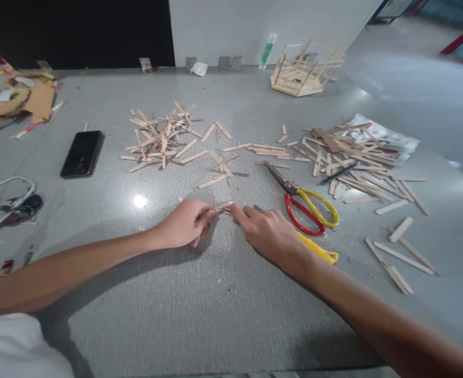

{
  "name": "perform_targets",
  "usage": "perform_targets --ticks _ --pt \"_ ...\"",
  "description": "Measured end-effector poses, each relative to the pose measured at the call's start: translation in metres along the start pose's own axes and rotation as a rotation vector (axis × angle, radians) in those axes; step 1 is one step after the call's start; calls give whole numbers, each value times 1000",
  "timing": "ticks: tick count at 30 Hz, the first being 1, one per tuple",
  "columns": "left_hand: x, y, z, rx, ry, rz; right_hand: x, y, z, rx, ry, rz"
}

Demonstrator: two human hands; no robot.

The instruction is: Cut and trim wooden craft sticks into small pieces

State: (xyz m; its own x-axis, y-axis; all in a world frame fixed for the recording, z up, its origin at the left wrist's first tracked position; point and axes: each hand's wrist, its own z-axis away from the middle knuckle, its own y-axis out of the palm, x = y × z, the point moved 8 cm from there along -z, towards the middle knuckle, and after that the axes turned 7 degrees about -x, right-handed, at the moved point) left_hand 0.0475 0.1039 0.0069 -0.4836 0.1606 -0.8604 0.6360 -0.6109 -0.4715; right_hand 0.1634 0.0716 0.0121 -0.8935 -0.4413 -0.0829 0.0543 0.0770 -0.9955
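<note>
My left hand [194,223] is closed, pinching a few small craft sticks [222,207] between thumb and fingers, just above the table. At the other end of these sticks are the fingertips of my right hand [268,231], with its index finger pressed on them and the other fingers curled. Partly under my right wrist lies a yellow-handled cutter [318,249], its middle hidden by the hand. Scissors [300,198] with one red and one yellow handle lie just beyond my right hand, blades partly open.
Loose sticks form a pile [162,139] beyond my left hand and a bigger pile [357,157] at right, with a dark pen [339,173]. A stick frame [304,73] and a glue tube [268,51] stand at the back. A phone [82,154] and a white cable [6,189] lie left.
</note>
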Motion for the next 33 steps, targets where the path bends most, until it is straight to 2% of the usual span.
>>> perform_targets --ticks 5,10,12,15,21,23,26,33 --pt "0 -2 -1 51 -63 85 -15 -10 8 -281 49 -250" --pt "1 4 -2 220 -75 119 -20 -31 23 -442 169 -290" --pt "1 4 -2 234 -79 125 -14 -28 27 -407 166 -302" --pt "1 4 0 174 -87 124 2 -15 29 -284 121 -274" --pt "0 9 6 56 -92 93 15 6 20 95 164 -80" --pt "1 9 6 24 -99 96 16 6 17 164 182 -48" --pt "3 10 5 8 -117 120 17 5 15 180 178 -14" --pt "4 10 6 15 -122 124 20 6 16 122 145 14"
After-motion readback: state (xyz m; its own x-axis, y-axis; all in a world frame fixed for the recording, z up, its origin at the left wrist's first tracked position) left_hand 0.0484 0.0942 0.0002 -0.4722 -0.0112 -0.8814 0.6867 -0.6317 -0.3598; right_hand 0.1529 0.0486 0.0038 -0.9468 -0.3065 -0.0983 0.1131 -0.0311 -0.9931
